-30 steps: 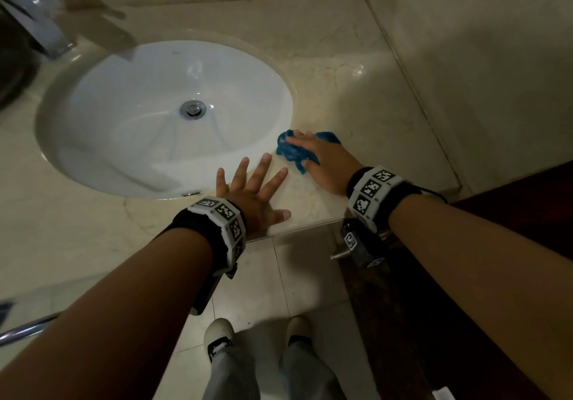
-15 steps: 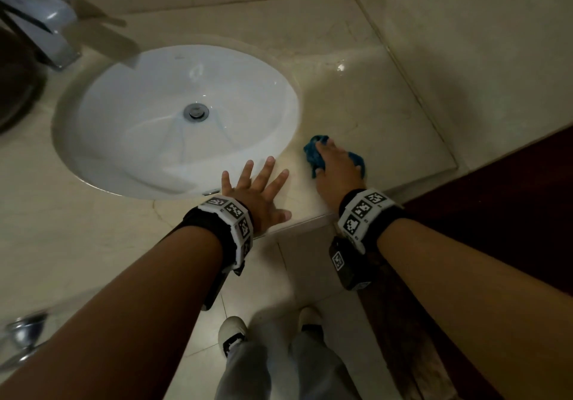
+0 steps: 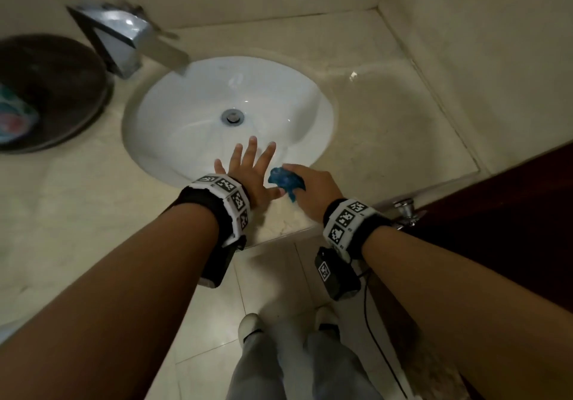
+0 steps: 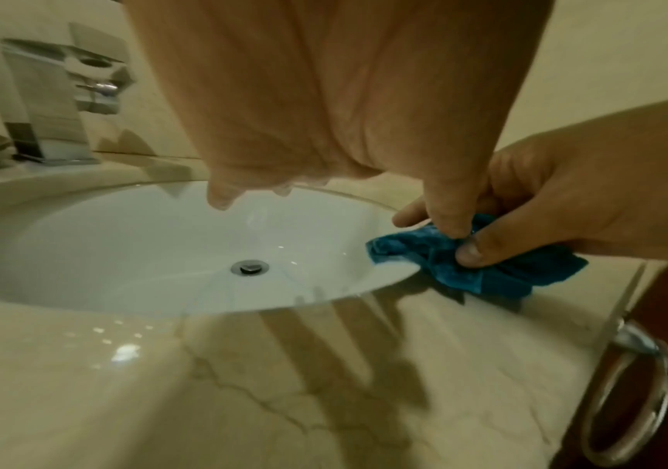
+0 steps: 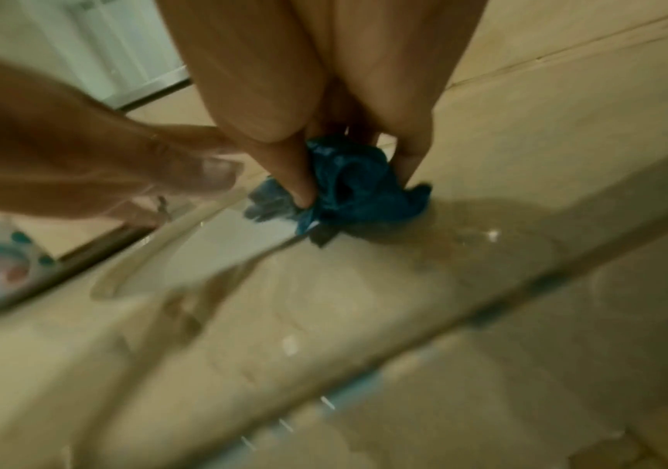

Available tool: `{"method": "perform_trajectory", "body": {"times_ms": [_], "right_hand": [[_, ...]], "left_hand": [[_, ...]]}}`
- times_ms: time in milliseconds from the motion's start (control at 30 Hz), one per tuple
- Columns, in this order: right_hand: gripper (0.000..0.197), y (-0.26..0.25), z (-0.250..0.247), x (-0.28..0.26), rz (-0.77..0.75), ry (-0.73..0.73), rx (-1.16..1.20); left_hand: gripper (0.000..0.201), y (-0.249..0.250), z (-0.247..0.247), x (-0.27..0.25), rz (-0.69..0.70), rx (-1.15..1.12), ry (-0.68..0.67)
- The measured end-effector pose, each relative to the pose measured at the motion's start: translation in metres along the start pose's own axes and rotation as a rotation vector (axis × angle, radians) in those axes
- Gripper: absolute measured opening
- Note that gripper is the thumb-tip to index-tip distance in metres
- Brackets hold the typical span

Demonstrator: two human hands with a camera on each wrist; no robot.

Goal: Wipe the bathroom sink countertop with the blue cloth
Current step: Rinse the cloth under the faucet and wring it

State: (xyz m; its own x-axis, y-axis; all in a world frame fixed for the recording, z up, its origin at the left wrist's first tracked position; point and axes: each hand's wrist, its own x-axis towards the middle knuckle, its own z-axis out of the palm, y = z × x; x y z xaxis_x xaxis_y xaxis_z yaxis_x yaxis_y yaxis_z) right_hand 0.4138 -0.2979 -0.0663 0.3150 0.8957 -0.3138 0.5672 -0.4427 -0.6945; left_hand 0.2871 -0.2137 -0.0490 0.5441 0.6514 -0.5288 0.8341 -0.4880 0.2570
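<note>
The crumpled blue cloth [image 3: 285,181] lies on the beige marble countertop [image 3: 387,139] at the front right rim of the white sink [image 3: 192,111]. My right hand [image 3: 311,187] grips it, with the thumb and curled fingers pinching the bunched fabric [image 4: 485,266] against the stone. In the right wrist view the cloth [image 5: 360,187] bulges between thumb and fingers. My left hand [image 3: 251,167] is open with fingers spread straight, reaching over the sink's front rim. Its thumb is right beside the cloth. From the left wrist view the left palm [image 4: 324,95] fills the top and casts a shadow on the counter.
A chrome faucet [image 3: 124,39] stands behind the sink at the left, and a dark round dish [image 3: 46,89] sits further left. Walls close the counter at the back and right. A dark wooden door with a metal handle [image 3: 406,210] is at the right front.
My right hand has dragged the cloth left along the counter's front strip to the sink rim beside the left thumb. The left hand has reached further forward over the basin.
</note>
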Motion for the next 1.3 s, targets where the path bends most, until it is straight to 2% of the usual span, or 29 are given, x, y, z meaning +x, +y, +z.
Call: {"method": "perform_trajectory", "body": {"times_ms": [100, 267, 367, 500, 733, 833, 967, 1100, 1300], "right_hand": [[0.045, -0.034, -0.01, 0.008, -0.037, -0.02, 0.084], [0.035, -0.096, -0.029, 0.032, -0.136, -0.027, 0.193], [0.03, -0.123, -0.036, 0.044, -0.187, -0.099, 0.276], [0.03, -0.146, -0.032, 0.068, -0.254, -0.198, 0.251], [0.03, -0.172, -0.03, 0.131, -0.208, -0.381, 0.201], [0.02, -0.182, -0.036, 0.171, -0.207, -0.269, 0.085], [0.017, -0.198, -0.037, 0.215, -0.276, -0.166, -0.119], [0.018, -0.214, -0.026, 0.249, -0.321, -0.141, -0.225], [0.018, -0.233, -0.008, 0.278, -0.355, -0.147, -0.207]], "left_hand": [[0.081, -0.021, -0.027, -0.014, 0.051, -0.17, 0.07], [0.053, -0.05, -0.067, -0.031, 0.093, -0.573, 0.267], [0.032, -0.065, -0.085, -0.033, 0.098, -0.588, 0.406], [0.011, -0.083, -0.105, -0.03, 0.018, -0.593, 0.501], [0.009, -0.109, -0.131, -0.009, -0.108, -0.632, 0.517], [0.009, -0.12, -0.134, 0.005, -0.176, -0.693, 0.513], [0.009, -0.129, -0.133, 0.026, -0.256, -0.769, 0.522], [0.007, -0.137, -0.131, 0.042, -0.307, -0.805, 0.533], [0.005, -0.15, -0.13, 0.062, -0.328, -0.863, 0.514]]}}
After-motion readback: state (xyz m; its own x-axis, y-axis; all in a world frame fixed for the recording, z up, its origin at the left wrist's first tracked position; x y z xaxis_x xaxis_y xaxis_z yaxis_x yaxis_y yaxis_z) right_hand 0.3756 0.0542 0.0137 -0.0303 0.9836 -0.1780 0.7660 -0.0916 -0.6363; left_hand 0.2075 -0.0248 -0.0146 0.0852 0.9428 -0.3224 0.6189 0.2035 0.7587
